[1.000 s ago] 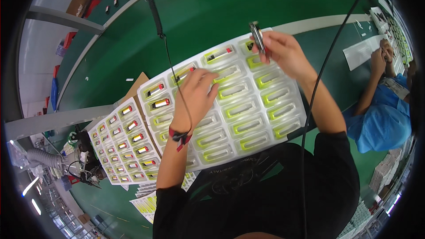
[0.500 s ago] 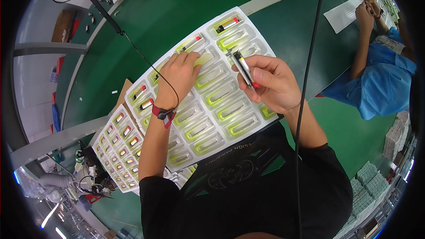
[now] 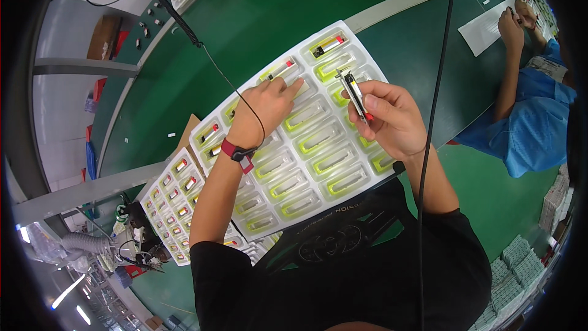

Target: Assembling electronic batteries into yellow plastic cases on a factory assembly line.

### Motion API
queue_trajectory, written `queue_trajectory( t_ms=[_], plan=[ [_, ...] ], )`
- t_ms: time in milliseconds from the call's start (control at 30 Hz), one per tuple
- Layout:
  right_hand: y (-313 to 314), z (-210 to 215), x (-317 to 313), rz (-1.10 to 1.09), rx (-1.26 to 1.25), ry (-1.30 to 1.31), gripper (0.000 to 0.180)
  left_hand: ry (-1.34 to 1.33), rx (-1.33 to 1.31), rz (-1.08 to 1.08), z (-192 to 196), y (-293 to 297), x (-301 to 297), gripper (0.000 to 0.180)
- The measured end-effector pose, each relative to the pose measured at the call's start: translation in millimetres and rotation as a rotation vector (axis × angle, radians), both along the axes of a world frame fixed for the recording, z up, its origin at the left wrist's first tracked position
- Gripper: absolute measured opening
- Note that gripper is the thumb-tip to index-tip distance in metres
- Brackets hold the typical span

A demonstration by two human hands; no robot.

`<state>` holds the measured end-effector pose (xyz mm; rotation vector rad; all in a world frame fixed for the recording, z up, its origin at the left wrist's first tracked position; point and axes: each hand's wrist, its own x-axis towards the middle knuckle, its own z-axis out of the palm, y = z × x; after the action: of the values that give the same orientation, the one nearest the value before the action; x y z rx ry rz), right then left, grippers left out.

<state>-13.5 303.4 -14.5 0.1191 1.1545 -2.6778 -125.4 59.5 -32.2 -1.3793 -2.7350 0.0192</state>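
My right hand [image 3: 397, 116] pinches a slim silver-and-black electronic part [image 3: 353, 93] with a red end, between thumb and fingers above the tray's right side. It looks like more than one piece held side by side, but I cannot tell. My left hand [image 3: 266, 107] lies palm down on the white plastic tray [image 3: 331, 199], fingers apart and reaching over a compartment in the upper rows; its thumb is mostly hidden. Similar parts sit in the tray, one red-ended part [image 3: 329, 46] at the far corner and another part [image 3: 282, 70] just beyond my left fingers. Many nearer compartments hold none.
A second tray [image 3: 174, 199] of red-ended parts lies to the left. A black cable [image 3: 436, 86] hangs down on the right, and a coiled cord [image 3: 168, 9] reaches toward my left wrist strap [image 3: 237, 154]. A co-worker in blue [image 3: 530, 116] works at the right beside a white sheet [image 3: 487, 29].
The whole view has shifted slightly, so the tray and bench appear farther right and lower. Both hands keep nearly the same places over the tray, the right still holding the part.
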Motion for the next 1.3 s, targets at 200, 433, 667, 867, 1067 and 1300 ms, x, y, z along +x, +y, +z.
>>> queue_trajectory(
  t_ms=[200,433,667,867,1067,1300],
  plan=[
    [2.2,3.4,1.2,-0.033,0.05,0.031,0.026,-0.46,0.551,0.2,34.0,2.6,9.9,0.027],
    [-6.3,27.6,3.6,-0.215,0.947,0.66,0.027,-1.363,1.265,0.278,37.7,1.5,48.6,0.027],
    [-13.1,44.9,4.1,-0.305,1.216,0.845,0.031,-1.189,1.205,0.465,58.5,12.4,84.1,0.024],
    [-13.1,53.5,2.5,-0.225,1.228,0.878,0.03,-0.623,1.086,0.17,64.7,1.2,82.9,0.023],
    [-17.8,56.7,4.7,-0.171,1.216,0.888,0.03,-0.655,1.088,0.196,74.1,5.7,87.4,0.043],
    [-23.8,54.2,4.0,-0.182,1.239,0.96,0.035,-0.576,1.122,0.191,71.4,5.7,86.5,0.035]
  ],
)
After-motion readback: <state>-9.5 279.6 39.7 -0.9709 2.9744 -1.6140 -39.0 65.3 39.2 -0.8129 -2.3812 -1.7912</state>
